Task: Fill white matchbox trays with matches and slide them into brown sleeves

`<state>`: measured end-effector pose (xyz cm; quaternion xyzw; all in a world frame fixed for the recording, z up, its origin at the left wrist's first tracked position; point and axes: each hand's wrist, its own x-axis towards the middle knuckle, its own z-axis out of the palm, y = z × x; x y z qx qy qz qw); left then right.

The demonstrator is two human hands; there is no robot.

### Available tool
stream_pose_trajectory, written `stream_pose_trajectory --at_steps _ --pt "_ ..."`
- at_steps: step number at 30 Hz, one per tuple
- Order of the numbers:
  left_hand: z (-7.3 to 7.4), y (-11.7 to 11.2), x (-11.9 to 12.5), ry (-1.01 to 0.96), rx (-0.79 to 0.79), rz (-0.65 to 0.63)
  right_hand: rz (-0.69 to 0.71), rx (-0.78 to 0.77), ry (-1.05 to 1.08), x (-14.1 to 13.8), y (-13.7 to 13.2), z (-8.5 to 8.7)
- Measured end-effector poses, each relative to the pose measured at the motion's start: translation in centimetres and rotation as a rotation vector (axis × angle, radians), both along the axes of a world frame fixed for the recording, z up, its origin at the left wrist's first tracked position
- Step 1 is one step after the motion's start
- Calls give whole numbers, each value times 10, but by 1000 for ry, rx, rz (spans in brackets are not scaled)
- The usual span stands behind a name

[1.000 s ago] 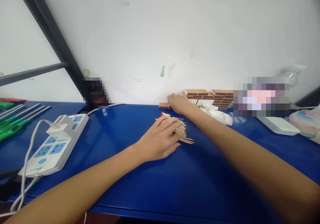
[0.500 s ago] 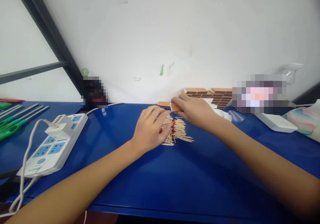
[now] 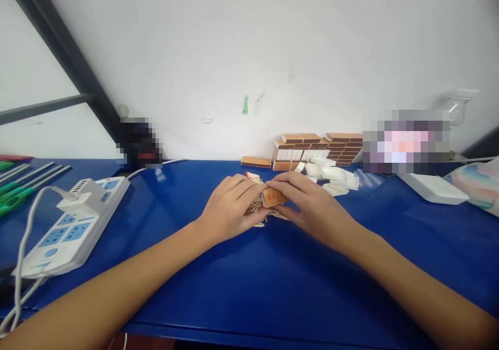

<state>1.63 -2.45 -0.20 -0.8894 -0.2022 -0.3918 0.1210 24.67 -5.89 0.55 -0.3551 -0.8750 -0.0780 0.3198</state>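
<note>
A matchbox (image 3: 274,197) with an orange-brown top and writing on it is between my two hands, above a pile of loose matches (image 3: 255,206). My right hand (image 3: 322,209) grips it from the right, thumb at the near side and fingers over the far side. From the left, my left hand (image 3: 229,209) closes its thumb and fingertips on the box's white left end. The matches have pale sticks and red heads, and my hands and the box cover much of the pile.
Stacked matchboxes (image 3: 343,150) stand against the wall, with a low pair of matchboxes (image 3: 256,161) to their left. White paper trays (image 3: 331,174) lie loose before the stack. A power strip (image 3: 74,230) with cables and green-handled tools (image 3: 17,196) occupy the left.
My right hand has brought the matchbox nearer, down over the matches. My left hand, earlier bent over the pile, now meets the box's left end. The view has shifted slightly.
</note>
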Motion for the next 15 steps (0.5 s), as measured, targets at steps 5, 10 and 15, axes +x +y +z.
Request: stream_pose_trajectory --at_steps 5,10,15 --pt "-2 2 -1 -63 -73 6 -61 -163 263 -13 -12 4" --pt "-2 4 -1 -82 -76 -12 -84 -383 527 -16 -16 4" --pt "-4 8 -3 -71 -54 -26 -100 -534 706 -17 -15 1"
